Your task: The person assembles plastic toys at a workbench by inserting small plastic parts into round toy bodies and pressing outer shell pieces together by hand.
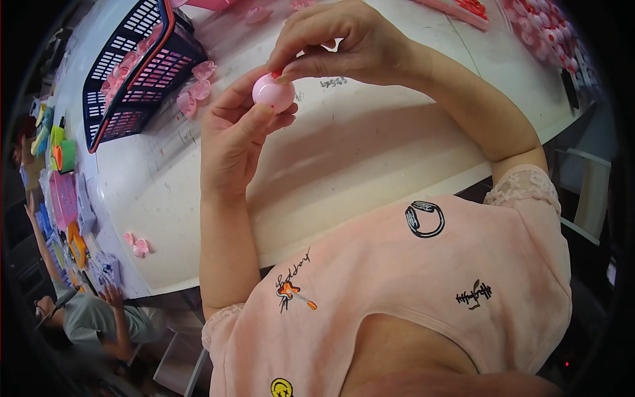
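Note:
A glossy pink plastic ball (272, 94) sits between the thumb and fingers of my left hand (239, 126), held up above the white table. My right hand (347, 47) reaches in from the right, its thumb and index finger pinched over a small red piece (276, 74) at the top of the ball. Most of that red piece is hidden by the fingertips, so its shape does not show. A tiny red spot also marks the ball's lower side, beside my left thumb.
A dark blue basket (126, 122) with pink shells stands at left; several loose pink shells (187, 104) lie beside it. Small pink pieces (138, 245) rest near the front left edge. Red-and-pink balls (539, 30) fill the far right. Another person (99, 321) is at lower left.

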Demonstrator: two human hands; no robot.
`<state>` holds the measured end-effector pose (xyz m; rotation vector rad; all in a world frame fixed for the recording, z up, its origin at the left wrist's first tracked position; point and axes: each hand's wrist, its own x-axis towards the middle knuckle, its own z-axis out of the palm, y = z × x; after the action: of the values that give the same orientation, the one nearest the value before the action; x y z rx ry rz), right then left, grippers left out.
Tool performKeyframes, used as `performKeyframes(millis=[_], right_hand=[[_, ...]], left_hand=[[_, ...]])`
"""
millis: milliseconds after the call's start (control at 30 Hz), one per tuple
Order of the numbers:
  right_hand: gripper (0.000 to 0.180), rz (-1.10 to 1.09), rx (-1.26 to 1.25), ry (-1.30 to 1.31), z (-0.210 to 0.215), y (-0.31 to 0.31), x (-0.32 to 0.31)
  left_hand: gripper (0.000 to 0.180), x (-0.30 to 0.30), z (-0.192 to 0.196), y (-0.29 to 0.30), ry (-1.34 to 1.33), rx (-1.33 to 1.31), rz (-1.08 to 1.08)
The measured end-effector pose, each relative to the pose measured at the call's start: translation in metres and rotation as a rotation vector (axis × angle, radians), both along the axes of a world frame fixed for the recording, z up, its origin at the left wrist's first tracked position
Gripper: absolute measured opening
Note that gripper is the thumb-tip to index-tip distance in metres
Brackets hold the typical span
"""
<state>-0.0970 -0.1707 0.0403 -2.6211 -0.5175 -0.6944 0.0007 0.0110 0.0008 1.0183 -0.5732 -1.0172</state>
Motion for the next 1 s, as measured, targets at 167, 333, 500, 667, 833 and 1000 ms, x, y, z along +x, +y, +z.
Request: performKeyframes(millis=[167,333,500,667,833,1000], right_hand=[[0.009,0.19,0.671,0.131,-0.021,-0.003,0.004],[0.013,0.221,0.603,0.153,-0.017,-0.003,0.001],[0.014,0.245,0.822,0.363,-0.019,-0.004,0.0],[0.014,0.253,0.845,0.407,-0.016,-0.006,0.002],[0.009,0.221,0.82,0.321,-0.019,-0.004,0.002],[0.008,0.141,0.593,0.115,-0.021,0.004,-0.001]], left_hand=[[0.045,0.0,0.0,-0.001,-0.019,-0.012,-0.041],[0.047,-0.003,0.002,0.001,-0.071,0.041,-0.072],[0.045,0.0,-0.003,0.001,0.0,0.023,-0.031],[0.042,-0.002,-0.002,0.001,0.06,0.01,-0.014],[0.04,0.002,0.0,0.001,0.064,0.036,-0.063],[0.04,-0.002,0.0,0.0,0.025,0.024,-0.017]])
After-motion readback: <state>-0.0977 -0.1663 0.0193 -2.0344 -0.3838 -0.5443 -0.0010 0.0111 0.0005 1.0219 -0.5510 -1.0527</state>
